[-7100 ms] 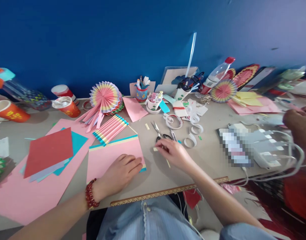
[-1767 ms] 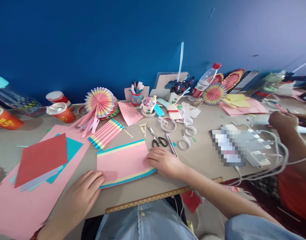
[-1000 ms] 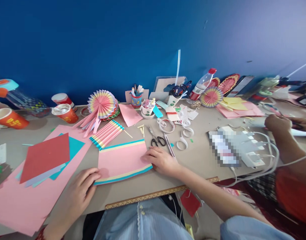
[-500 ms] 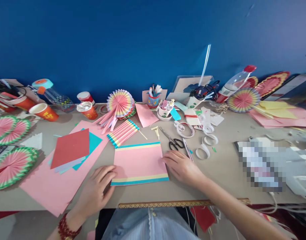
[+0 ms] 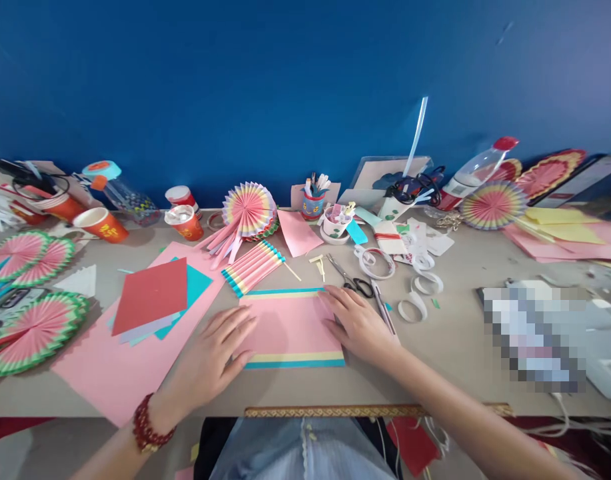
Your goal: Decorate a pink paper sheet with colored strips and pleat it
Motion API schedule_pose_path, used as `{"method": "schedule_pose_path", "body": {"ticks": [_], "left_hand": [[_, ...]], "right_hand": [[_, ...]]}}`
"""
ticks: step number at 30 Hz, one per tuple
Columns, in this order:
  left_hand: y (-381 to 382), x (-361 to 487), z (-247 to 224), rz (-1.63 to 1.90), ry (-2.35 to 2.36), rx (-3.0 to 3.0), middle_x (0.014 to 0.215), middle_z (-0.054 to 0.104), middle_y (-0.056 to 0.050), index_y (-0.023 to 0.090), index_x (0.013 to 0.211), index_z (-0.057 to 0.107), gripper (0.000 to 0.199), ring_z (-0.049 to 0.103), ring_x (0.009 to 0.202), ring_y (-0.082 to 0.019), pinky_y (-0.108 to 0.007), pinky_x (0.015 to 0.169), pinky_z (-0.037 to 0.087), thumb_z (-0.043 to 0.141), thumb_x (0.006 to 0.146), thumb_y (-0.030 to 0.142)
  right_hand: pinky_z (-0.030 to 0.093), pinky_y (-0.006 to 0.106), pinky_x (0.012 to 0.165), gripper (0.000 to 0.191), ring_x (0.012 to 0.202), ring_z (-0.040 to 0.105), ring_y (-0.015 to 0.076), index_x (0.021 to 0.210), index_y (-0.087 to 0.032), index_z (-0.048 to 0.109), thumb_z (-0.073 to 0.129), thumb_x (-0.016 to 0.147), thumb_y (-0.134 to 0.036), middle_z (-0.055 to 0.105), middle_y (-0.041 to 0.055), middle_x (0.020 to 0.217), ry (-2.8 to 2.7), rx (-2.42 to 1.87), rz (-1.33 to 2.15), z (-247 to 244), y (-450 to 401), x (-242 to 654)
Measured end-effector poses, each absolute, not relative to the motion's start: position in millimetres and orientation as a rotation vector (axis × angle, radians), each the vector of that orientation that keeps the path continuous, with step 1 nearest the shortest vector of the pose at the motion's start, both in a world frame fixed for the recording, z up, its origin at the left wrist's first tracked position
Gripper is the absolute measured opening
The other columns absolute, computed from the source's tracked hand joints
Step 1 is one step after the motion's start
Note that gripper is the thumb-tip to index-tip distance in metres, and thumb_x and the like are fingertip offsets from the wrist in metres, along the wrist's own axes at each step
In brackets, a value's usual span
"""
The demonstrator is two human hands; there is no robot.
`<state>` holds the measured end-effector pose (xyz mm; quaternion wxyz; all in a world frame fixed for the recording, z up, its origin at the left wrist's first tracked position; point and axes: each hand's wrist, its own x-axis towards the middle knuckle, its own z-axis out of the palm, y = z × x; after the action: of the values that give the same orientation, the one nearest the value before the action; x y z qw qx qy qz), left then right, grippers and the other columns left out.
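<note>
A pink sheet of paper point(image 5: 290, 327) with yellow and blue bands along its long edges lies flat before me. My left hand point(image 5: 220, 347) rests on its left side, fingers spread. On the right side lies my right hand point(image 5: 360, 323), its fingers stretched out over the edge and upper right corner. Just behind the sheet is a pleated strip of paper point(image 5: 255, 267) in the same colours. Black-handled scissors point(image 5: 358, 283) and a pen point(image 5: 384, 308) lie right beside my right hand.
Coloured sheets point(image 5: 150, 293) lie on large pink paper point(image 5: 100, 373) at left, near green-edged paper fans point(image 5: 40, 333). Paper cups point(image 5: 102, 225), a finished rosette point(image 5: 248, 210) and a pen cup point(image 5: 313, 205) line the wall. Tape rolls point(image 5: 378, 263) and a phone point(image 5: 530, 340) are to the right.
Both hands have moved further onto the pink sheet: the left inward over its left side, the right up toward the upper right corner. The camera view has shifted slightly.
</note>
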<state>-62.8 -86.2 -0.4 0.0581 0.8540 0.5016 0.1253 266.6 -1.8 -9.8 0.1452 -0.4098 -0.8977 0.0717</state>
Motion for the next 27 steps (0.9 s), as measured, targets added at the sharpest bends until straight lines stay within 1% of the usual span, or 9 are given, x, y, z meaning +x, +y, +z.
{"method": "schedule_pose_path", "body": {"ticks": [2,6,8,12,14,18,23,25,27], "left_hand": [[-77.0,-63.4,-3.2,0.333,1.492,2.644,0.152,0.043,-0.007,0.024,0.145,0.045,0.051,0.040,0.139,-0.028,-0.044,0.112,0.041,0.049,0.098,0.043],[-75.5,-62.7,-10.2,0.275,1.487,2.698,0.153,0.042,-0.009,0.022,0.148,0.041,0.057,0.040,0.139,-0.029,-0.046,0.112,0.040,0.048,0.098,0.048],[-80.2,-61.3,-11.2,0.252,1.496,2.698,0.154,0.041,-0.008,0.023,0.148,0.041,0.057,0.039,0.139,-0.030,-0.047,0.113,0.039,0.049,0.097,0.048],[-86.0,-59.0,-9.3,0.212,1.497,2.680,0.153,0.040,-0.008,0.023,0.148,0.042,0.059,0.038,0.138,-0.031,-0.048,0.111,0.039,0.050,0.096,0.050],[-85.3,-59.1,-8.7,0.202,1.498,2.677,0.153,0.041,-0.009,0.022,0.147,0.044,0.059,0.037,0.138,-0.031,-0.048,0.111,0.039,0.050,0.096,0.051],[-82.1,-60.9,-9.5,0.222,1.473,2.692,0.150,0.043,-0.009,0.023,0.144,0.047,0.057,0.039,0.136,-0.031,-0.049,0.112,0.038,0.051,0.095,0.053],[-82.9,-61.0,-11.1,0.227,1.480,2.700,0.151,0.043,-0.009,0.022,0.144,0.047,0.057,0.039,0.137,-0.031,-0.048,0.111,0.039,0.051,0.095,0.052],[-83.7,-60.5,-11.0,0.214,1.485,2.699,0.151,0.042,-0.009,0.022,0.144,0.047,0.057,0.038,0.137,-0.031,-0.048,0.112,0.038,0.051,0.095,0.052],[-84.1,-60.1,-10.5,0.215,1.490,2.694,0.152,0.042,-0.009,0.022,0.144,0.047,0.057,0.038,0.137,-0.031,-0.048,0.112,0.038,0.051,0.095,0.052]], "right_hand": [[0.045,0.051,0.107,0.043,0.125,0.051,0.0316,0.134,-0.015,0.055,0.057,0.092,-0.022,0.056,0.0142,0.139,-2.609,-1.206,0.204,-10.7,-0.4,262.7],[0.043,0.050,0.109,0.037,0.128,0.050,0.0309,0.130,-0.016,0.059,0.056,0.094,-0.024,0.054,0.0135,0.142,-2.653,-1.224,0.195,-10.3,-2.3,264.9],[0.043,0.049,0.109,0.040,0.129,0.049,0.0308,0.132,-0.016,0.058,0.058,0.093,-0.026,0.051,0.0132,0.145,-2.670,-1.225,0.206,-8.2,-2.5,268.8],[0.042,0.049,0.110,0.045,0.131,0.046,0.0310,0.135,-0.019,0.057,0.061,0.093,-0.036,0.047,0.0117,0.149,-2.718,-1.135,0.227,-4.9,2.6,272.5],[0.042,0.050,0.109,0.044,0.130,0.047,0.0309,0.134,-0.022,0.059,0.060,0.093,-0.039,0.049,0.0106,0.147,-2.739,-1.101,0.214,-5.9,5.9,270.6],[0.045,0.050,0.102,0.043,0.122,0.051,0.0310,0.133,-0.025,0.061,0.057,0.095,-0.045,0.057,0.0099,0.138,-2.715,-1.159,0.164,-10.6,9.0,264.0],[0.046,0.049,0.099,0.046,0.119,0.052,0.0314,0.135,-0.026,0.059,0.055,0.095,-0.049,0.058,0.0097,0.136,-2.714,-1.184,0.120,-12.5,9.1,261.9],[0.044,0.049,0.103,0.047,0.121,0.052,0.0305,0.136,-0.026,0.059,0.055,0.095,-0.049,0.058,0.0091,0.137,-2.728,-1.155,0.106,-12.3,9.9,265.2],[0.036,0.053,0.110,0.046,0.124,0.050,0.0302,0.135,-0.026,0.059,0.056,0.095,-0.049,0.058,0.0080,0.139,-2.733,-1.122,0.068,-12.8,11.4,270.7]]}}
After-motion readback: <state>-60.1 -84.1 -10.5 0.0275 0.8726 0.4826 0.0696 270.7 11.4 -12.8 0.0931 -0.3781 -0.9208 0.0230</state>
